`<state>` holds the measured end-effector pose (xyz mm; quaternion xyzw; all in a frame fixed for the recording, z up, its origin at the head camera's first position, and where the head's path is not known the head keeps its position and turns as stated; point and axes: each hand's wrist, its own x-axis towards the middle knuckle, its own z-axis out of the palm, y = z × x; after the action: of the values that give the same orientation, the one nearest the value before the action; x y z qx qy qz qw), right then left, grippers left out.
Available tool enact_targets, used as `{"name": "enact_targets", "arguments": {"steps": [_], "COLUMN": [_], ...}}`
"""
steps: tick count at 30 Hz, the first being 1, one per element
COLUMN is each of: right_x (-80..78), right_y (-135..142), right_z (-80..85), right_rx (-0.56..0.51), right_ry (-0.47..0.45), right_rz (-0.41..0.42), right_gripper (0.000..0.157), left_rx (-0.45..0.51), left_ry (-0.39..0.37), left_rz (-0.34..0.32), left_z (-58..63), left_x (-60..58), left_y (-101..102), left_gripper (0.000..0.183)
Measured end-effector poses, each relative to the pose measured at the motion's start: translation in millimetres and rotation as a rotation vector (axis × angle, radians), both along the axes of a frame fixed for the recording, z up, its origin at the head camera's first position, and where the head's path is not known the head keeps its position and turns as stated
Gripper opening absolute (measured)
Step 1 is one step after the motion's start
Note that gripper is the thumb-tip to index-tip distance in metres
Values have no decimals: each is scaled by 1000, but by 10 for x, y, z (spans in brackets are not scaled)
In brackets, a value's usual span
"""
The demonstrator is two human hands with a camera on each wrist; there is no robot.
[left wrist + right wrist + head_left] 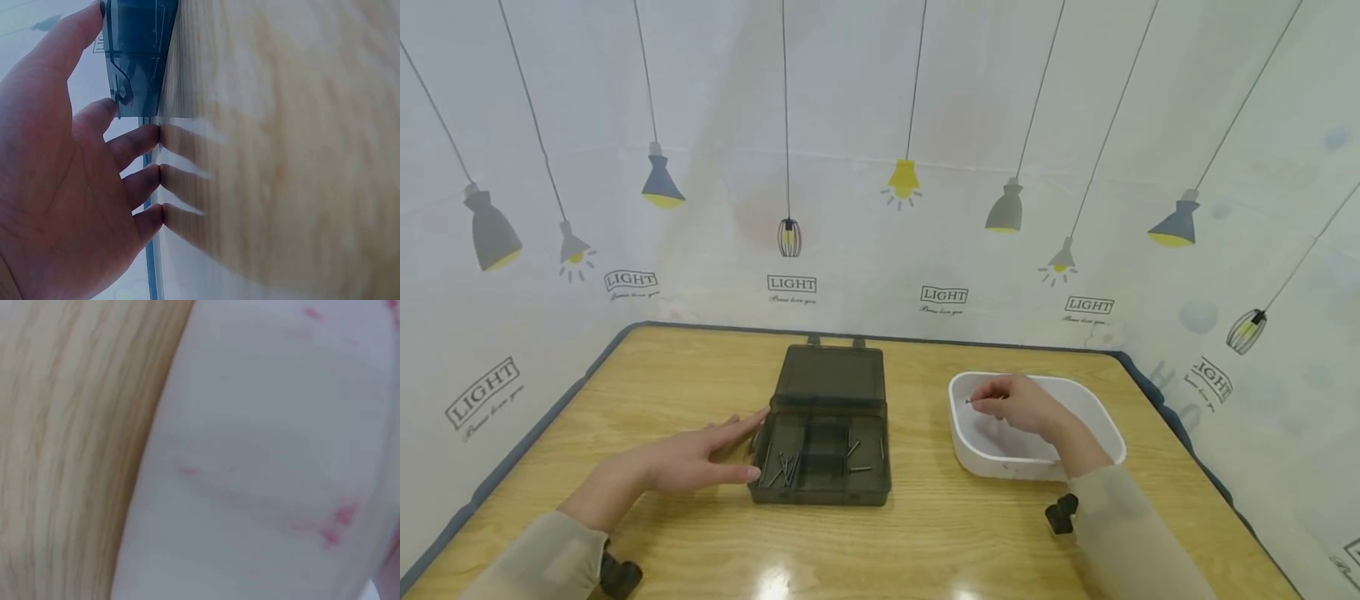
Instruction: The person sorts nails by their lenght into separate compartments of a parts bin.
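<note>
A dark see-through plastic box lies on the table with its lid raised and leaning back. Several thin metal screws are in its left compartment, and a few more in the right one. My left hand is spread beside the box, thumb and forefinger touching its left side; in the left wrist view the other fingertips rest on the table. Over the white plastic basin, my right hand pinches a small screw, mostly hidden by the fingers. The right wrist view shows only the basin's outer wall.
The wooden table has a dark edge at the back and sides. A white curtain printed with lamps surrounds it. Between box and basin lies a strip of bare wood. Red smears mark the basin's wall.
</note>
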<state>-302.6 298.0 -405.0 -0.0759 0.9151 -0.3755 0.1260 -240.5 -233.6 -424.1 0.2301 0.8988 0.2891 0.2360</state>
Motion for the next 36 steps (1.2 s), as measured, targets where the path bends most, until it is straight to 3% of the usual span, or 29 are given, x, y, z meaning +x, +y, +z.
{"name": "enact_targets", "arguments": {"steps": [7, 19, 28, 36], "right_x": [171, 389, 466, 468], "right_y": [-62, -446, -816, -1039], "right_z": [150, 299, 299, 190], "right_rx": [-140, -242, -259, -285], "right_ry": [45, 125, 75, 52], "right_rz": [19, 119, 148, 214], "right_gripper": [34, 24, 20, 18], "left_rx": [-1, -2, -2, -1], "left_ry": [16, 11, 7, 8], "left_rz": [-1, 7, 10, 11], "left_z": [-8, 21, -4, -7], "left_x": [-6, 10, -2, -4], "left_y": [-5, 2, -7, -10], "left_gripper": [94, 94, 94, 94]}}
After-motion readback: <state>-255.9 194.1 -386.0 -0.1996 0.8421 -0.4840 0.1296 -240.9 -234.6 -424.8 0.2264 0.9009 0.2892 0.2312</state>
